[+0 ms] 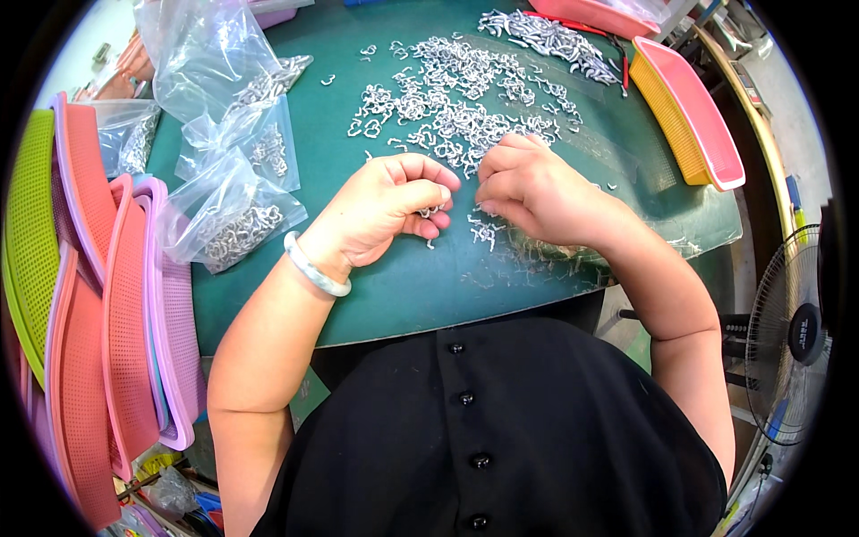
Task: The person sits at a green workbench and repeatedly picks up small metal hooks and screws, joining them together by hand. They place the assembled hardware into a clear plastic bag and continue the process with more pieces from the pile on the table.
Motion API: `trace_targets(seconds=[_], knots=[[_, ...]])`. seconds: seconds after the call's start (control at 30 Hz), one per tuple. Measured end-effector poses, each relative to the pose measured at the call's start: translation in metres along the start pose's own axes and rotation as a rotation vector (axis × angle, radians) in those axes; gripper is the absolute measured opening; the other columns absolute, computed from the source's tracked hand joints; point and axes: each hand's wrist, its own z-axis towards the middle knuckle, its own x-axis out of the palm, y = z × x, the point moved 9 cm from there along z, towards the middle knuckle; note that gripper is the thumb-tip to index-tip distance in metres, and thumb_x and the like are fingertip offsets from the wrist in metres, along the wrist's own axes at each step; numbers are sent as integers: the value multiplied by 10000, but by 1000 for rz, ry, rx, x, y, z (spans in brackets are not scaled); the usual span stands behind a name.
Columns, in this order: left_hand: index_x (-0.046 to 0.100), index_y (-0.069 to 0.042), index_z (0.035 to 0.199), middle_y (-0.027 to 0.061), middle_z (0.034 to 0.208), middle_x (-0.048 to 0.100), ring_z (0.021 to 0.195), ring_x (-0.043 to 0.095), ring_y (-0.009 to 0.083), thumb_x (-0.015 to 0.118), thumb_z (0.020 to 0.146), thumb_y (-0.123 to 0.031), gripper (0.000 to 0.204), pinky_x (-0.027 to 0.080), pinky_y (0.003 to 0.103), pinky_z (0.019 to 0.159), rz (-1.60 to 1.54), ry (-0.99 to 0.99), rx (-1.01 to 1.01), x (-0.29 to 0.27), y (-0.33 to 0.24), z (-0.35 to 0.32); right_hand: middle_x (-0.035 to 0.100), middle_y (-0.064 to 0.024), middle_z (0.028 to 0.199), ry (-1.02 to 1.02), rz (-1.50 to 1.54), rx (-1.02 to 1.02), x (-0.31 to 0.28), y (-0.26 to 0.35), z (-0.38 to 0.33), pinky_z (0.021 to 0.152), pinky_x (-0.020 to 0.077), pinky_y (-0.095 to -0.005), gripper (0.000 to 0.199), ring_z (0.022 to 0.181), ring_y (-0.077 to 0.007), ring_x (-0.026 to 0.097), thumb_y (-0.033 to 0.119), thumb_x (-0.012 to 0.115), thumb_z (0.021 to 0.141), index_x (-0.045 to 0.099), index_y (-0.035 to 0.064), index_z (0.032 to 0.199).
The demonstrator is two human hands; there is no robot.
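Note:
Small curved silvery metal pieces (465, 125) lie in a loose heap across the green table (376, 300). Just below that heap, my left hand (389, 201) is turned partly palm up, its fingers curled around a few small metal pieces (429, 212). A pale bangle (315, 266) circles the left wrist. Across a narrow gap, my right hand (541, 192) rests at the heap's lower edge with thumb and fingers pinched together. What sits between those fingertips is hidden. Beneath the right fingertips lies a small separate cluster of metal pieces (484, 233).
Clear plastic bags of metal parts (237, 234) stand at the left. Stacked colored mesh baskets (85, 394) crowd the left edge. At the far right are longer metal pieces (555, 43), red-handled pliers (624, 76) and a pink and yellow basket (689, 112). A fan (787, 336) stands right.

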Motion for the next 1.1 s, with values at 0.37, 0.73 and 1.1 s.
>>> trace_targets(seconds=[0.37, 0.73, 1.1], knots=[[571, -39, 878, 2, 766, 566, 651, 561, 72, 596, 805, -75, 85, 461, 181, 549, 132, 22, 59, 9, 2, 0, 535, -103, 687, -91, 415, 132, -9, -8, 7, 616, 424, -330, 110, 675, -249, 530, 86, 582, 775, 595, -15, 736], [570, -51, 862, 1, 769, 572, 649, 566, 74, 596, 807, -75, 66, 456, 179, 551, 85, 27, 67, 11, 2, 0, 543, -106, 704, -88, 498, 213, -6, -15, 6, 627, 424, -331, 128, 675, -249, 529, 96, 565, 787, 600, -24, 758], [555, -46, 842, 25, 778, 572, 652, 571, 93, 575, 818, -85, 50, 462, 190, 549, 31, 31, 55, 9, 2, 1, 523, -49, 820, 66, -243, 112, -7, 7, -21, 758, 364, -321, 122, 859, -217, 473, 84, 548, 720, 634, 58, 801]])
